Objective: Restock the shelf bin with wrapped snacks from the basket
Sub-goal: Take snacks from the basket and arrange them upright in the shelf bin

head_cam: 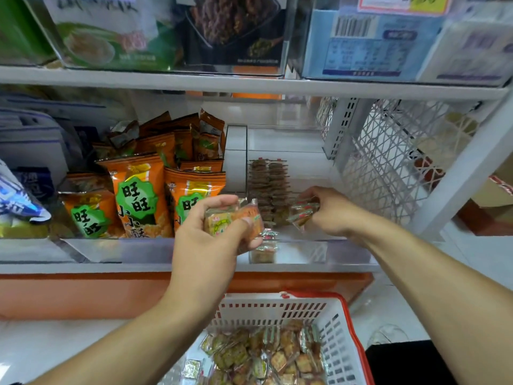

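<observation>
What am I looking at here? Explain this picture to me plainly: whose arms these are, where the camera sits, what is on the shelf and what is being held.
There is no machine here. A person wears one wide-angle camera on the head, so you look down along their own two bare arms at a shop shelf.

The left hand grips a small bundle of wrapped snacks in front of the shelf. The right hand reaches into the clear shelf bin and pinches more wrapped snacks beside a neat row of stacked snacks in it.

To the left of that bin stand orange snack bags. Below, a white basket with a red rim holds many more of the same small wrapped snacks, waiting to go up.
</observation>
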A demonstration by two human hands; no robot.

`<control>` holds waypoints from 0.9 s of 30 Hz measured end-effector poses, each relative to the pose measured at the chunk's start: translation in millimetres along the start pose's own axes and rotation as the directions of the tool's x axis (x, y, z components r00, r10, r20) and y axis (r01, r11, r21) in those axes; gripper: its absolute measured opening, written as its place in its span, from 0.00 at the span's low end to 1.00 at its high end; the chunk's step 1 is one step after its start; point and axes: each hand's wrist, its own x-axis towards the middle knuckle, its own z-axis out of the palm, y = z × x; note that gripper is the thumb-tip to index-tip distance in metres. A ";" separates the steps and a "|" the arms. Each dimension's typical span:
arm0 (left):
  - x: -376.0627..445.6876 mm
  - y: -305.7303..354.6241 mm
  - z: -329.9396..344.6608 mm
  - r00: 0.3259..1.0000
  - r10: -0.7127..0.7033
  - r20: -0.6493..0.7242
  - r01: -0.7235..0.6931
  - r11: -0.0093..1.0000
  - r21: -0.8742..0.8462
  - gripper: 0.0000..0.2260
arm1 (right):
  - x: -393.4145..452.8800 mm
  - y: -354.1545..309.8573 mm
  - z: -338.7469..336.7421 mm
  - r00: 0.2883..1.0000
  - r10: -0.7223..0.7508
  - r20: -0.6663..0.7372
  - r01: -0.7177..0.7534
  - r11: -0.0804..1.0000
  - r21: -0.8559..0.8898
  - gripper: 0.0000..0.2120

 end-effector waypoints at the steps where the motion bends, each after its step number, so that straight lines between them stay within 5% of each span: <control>1: -0.9 -0.6 0.4 1.000 0.000 -0.003 0.000 1.000 0.006 0.13 | 4.7 0.1 5.0 1.000 0.012 0.012 -0.012 1.000 -0.027 0.22; 7: -3.1 -2.4 0.7 1.000 0.016 0.014 -0.017 0.999 0.043 0.13 | 22.9 -0.1 20.0 0.995 0.083 0.047 -0.076 0.989 -0.125 0.23; 19: -3.3 -8.3 -6.1 0.999 -0.044 0.032 0.043 0.998 0.042 0.13 | 29.3 -15.2 26.8 0.980 0.151 0.130 -0.114 0.960 -0.254 0.51; 27: -1.6 -6.6 -10.7 0.999 -0.037 0.028 0.035 0.997 0.065 0.12 | 28.0 -16.7 26.0 0.988 0.134 0.082 -0.097 0.933 -0.348 0.53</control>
